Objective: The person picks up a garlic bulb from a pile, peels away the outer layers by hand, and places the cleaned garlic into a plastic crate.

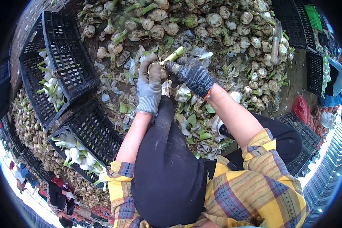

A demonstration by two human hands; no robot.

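Note:
My left hand (149,81), in a grey glove with soiled fingers, is closed around a garlic bulb (163,71). Its cut green stem (175,54) points up and to the right. In a dark speckled glove, my right hand (195,77) is closed beside the bulb. A small handled tool (173,68) sticks out from its fingers toward the bulb; the rest of the tool is hidden. Both hands are above my knee, over a litter of peeled skins (193,123). Beyond them spreads a heap of unpeeled garlic (157,22).
Two black crates (74,57) (97,129) at the left contain white cleaned garlic (51,89). A long wooden-handled tool (274,49) lies on the heap at the right. Further right are black crates (292,22) and a red bag (300,109). Other people (60,193) are at the lower left.

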